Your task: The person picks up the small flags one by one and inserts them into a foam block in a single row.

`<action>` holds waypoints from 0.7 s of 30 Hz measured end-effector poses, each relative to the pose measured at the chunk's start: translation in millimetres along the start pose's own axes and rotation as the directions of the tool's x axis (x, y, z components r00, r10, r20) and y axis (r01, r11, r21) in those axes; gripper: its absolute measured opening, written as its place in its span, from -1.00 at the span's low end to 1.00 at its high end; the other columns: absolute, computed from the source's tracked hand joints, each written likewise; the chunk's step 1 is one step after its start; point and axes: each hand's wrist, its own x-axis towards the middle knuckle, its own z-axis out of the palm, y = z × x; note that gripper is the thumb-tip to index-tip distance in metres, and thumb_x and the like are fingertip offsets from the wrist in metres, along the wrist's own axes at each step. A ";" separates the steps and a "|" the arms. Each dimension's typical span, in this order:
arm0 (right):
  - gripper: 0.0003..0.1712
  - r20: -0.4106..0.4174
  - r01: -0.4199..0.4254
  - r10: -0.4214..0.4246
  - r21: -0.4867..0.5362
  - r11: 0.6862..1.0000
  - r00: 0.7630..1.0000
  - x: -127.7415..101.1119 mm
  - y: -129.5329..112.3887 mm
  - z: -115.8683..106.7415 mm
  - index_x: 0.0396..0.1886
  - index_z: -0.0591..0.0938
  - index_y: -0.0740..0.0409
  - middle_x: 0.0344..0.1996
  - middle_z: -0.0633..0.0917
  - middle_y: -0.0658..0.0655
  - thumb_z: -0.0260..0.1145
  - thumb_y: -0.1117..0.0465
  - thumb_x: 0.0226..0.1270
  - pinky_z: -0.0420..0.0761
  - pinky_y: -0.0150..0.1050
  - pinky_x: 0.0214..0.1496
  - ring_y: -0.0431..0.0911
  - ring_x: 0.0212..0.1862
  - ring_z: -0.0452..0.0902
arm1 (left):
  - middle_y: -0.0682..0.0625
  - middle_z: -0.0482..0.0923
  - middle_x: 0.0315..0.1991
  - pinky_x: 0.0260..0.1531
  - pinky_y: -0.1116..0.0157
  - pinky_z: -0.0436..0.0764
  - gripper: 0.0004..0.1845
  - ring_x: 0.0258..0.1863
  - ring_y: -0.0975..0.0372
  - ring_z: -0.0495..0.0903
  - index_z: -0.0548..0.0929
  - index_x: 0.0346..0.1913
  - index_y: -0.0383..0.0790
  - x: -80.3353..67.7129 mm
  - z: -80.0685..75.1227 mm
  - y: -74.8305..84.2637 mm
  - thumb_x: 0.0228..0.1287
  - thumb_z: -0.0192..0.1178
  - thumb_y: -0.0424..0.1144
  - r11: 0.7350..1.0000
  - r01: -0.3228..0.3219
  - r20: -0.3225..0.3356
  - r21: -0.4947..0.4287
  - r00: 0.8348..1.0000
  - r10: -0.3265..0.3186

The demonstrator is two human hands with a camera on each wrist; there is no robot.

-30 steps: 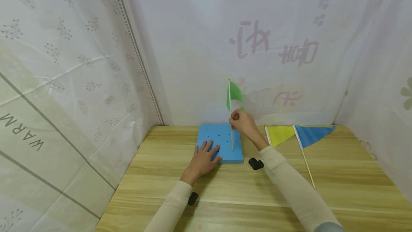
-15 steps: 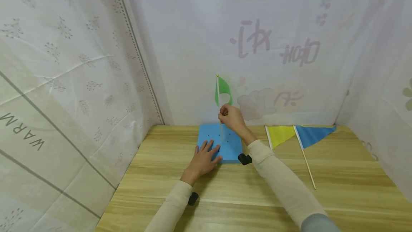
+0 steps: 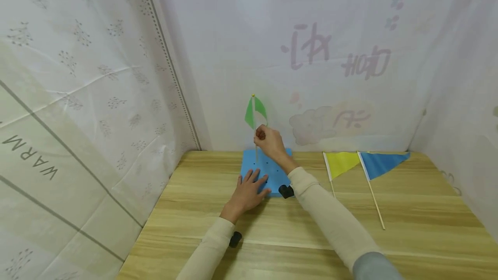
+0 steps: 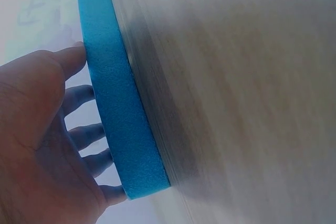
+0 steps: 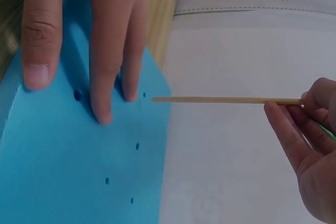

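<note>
A blue foam block (image 3: 268,172) with several small holes lies on the wooden table (image 3: 408,237) near the back wall. My left hand (image 3: 249,191) lies flat on its near left part, fingers spread (image 5: 102,51). My right hand (image 3: 268,141) pinches the thin wooden stick (image 5: 220,99) of a small green flag (image 3: 254,111) and holds it upright over the block's far left. The stick's lower tip is close to a hole (image 5: 144,95) near the block's edge. From the side, the block (image 4: 118,103) shows as a thick slab under my left hand (image 4: 37,140).
A yellow flag (image 3: 340,163) and a blue flag (image 3: 379,163) lie flat on the table at the back right, sticks pointing toward me. White patterned cloth walls (image 3: 97,77) close in the left, back and right sides.
My right hand has carried the green flag leftward and farther back, from the block's right side to its far left. The left hand has stayed on the block.
</note>
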 end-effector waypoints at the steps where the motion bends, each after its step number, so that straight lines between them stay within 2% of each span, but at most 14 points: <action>1: -0.87 0.001 0.007 -0.007 -0.001 1.000 1.000 0.1 0.6 1.8 -0.05 0.68 0.21 -0.13 0.82 0.21 0.34 0.22 0.60 0.79 -0.08 -0.03 0.06 -0.03 0.79 | -0.20 0.13 0.71 0.59 -0.41 0.09 -0.35 0.71 -0.20 0.07 0.41 0.63 -0.01 0.1 -0.1 0.2 0.65 0.09 0.17 1.000 -0.001 0.001 0.002 1.000 0.001; 9: -0.88 -0.014 0.061 -0.061 0.011 0.998 0.998 -0.8 4.1 12.8 -0.07 0.69 0.22 -0.13 0.81 0.21 0.33 0.24 0.60 0.78 -0.02 0.04 0.08 -0.02 0.78 | -0.18 0.14 0.71 0.58 -0.40 0.13 -0.35 0.70 -0.20 0.10 0.40 0.63 0.02 0.9 1.4 0.1 0.65 0.08 0.18 1.000 -0.003 -0.002 0.031 1.000 0.003; 21: -0.90 -0.038 0.085 -0.085 0.001 0.996 0.996 -2.2 9.6 19.4 -0.10 0.69 0.18 -0.16 0.82 0.17 0.33 0.23 0.60 0.77 0.00 0.03 0.05 -0.04 0.78 | -0.19 0.15 0.70 0.58 -0.40 0.14 -0.36 0.70 -0.20 0.11 0.41 0.63 0.03 0.2 2.4 -0.7 0.65 0.08 0.18 0.999 -0.001 -0.010 0.040 1.000 0.001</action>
